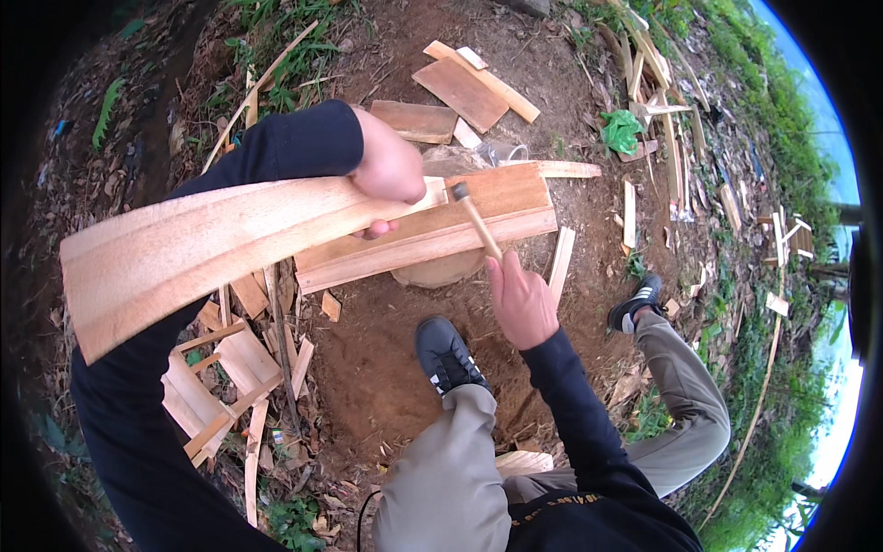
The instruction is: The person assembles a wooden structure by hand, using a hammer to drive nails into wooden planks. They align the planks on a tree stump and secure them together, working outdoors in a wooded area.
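Note:
My left hand (390, 170) is closed around the narrow end of a long, pale, slightly curved board (212, 235). The board reaches out to the left over my left arm. In my right hand (521, 299) is a small hammer (478, 221), gripped by its light wooden handle. Its dark head is right beside the held board's end; whether they touch I cannot tell. Below both hands, a thick wooden piece (432, 235) made of long planks rests across a round stump (441, 272). The held board partly covers it.
Loose brown boards (462, 95) lie on the dirt beyond the stump. A small wooden frame (225, 377) stands at the lower left among offcuts. At the upper right are a green plastic bag (622, 132) and scattered strips (676, 147). My shoe (447, 354) is close to the stump.

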The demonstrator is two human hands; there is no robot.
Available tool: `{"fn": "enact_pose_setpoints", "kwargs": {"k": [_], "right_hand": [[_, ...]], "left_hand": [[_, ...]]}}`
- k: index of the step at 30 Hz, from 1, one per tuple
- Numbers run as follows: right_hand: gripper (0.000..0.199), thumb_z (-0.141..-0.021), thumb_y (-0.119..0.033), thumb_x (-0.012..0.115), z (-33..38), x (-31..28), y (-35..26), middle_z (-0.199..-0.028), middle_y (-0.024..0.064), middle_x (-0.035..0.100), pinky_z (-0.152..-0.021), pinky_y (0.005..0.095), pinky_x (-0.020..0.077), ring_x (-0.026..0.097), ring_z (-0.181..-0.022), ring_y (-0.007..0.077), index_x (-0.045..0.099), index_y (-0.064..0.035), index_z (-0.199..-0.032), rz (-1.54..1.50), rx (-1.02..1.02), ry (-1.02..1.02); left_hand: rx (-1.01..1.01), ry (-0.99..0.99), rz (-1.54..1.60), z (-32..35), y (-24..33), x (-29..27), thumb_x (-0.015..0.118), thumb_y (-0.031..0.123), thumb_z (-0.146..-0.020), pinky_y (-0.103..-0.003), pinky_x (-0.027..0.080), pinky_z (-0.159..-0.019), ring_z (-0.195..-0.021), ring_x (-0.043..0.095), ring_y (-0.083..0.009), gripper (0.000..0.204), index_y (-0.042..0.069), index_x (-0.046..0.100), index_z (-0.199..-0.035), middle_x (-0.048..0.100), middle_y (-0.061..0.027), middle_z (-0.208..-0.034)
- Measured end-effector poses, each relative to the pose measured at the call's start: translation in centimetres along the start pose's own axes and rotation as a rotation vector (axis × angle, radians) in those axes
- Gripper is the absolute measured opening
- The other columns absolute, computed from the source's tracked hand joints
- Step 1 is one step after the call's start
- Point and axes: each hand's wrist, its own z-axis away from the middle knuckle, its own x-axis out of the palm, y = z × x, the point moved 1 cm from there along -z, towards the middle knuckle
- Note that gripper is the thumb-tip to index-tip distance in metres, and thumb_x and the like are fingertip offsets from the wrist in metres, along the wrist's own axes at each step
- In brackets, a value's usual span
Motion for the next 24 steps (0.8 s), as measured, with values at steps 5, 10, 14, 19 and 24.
{"fn": "enact_pose_setpoints", "kwargs": {"k": [5,10,14,19,24], "right_hand": [[0.022,-0.104,-0.02,0.055,1.3,-0.5,-1.1,-0.057,0.0178,0.056,-0.043,0.0472,0.0445,0.059,-0.048,0.0385,0.048,-0.004,-0.091,-0.095,-0.014,0.133],[0.023,-0.105,-0.019,0.055,0.0,-0.9,-1.4,-0.058,0.018,0.055,-0.045,0.0494,0.0434,0.059,-0.05,0.04,0.049,-0.0032,-0.09,-0.13,0.0,0.11],[0.026,-0.105,-0.021,0.057,-0.3,-0.8,-1.3,-0.058,0.0176,0.054,-0.046,0.0475,0.041,0.058,-0.05,0.038,0.049,-0.0029,-0.088,-0.252,0.05,0.147],[0.023,-0.102,-0.017,0.064,0.4,-2.4,0.7,-0.058,0.0046,0.053,-0.05,0.0317,0.0415,0.052,-0.051,0.0111,0.055,-0.0019,-0.087,-0.339,0.285,0.281],[0.027,-0.098,-0.008,0.069,-2.6,-2.9,0.1,-0.1,0.0102,0.069,-0.069,0.0307,0.0545,0.065,-0.087,0.0122,0.047,-0.0069,-0.082,-0.988,0.235,0.321]], "left_hand": [[-0.037,0.002,-0.013,0.5,0.7,-0.2,0.036,0.017,-0.099,-0.04,0.06,-0.06,-0.063,0.065,-0.0185,0.037,-0.011,0.053,-0.117,0.063,-0.0119,-0.092],[0.027,0.105,-0.154,-0.3,0.3,0.1,0.038,0.019,-0.097,-0.042,0.06,-0.07,-0.072,0.07,-0.0236,0.041,-0.011,0.061,-0.113,0.07,-0.0161,-0.098],[0.001,0.196,-0.4,1.8,1.3,2.6,0.043,0.023,-0.096,-0.042,0.058,-0.082,-0.08,0.074,-0.0303,0.043,-0.01,0.065,-0.111,0.074,-0.0218,-0.099],[0.318,0.502,0.298,1.2,-0.9,6.9,0.043,0.016,-0.106,-0.036,0.059,-0.054,-0.055,0.07,-0.0238,0.04,-0.01,0.033,-0.135,0.069,-0.021,-0.081],[0.476,0.448,1.008,-2.4,-5.4,13.6,0.04,0.035,-0.112,-0.024,0.051,-0.049,-0.05,0.058,-0.0119,0.04,0.004,0.04,-0.137,0.061,-0.0064,-0.08]]}}
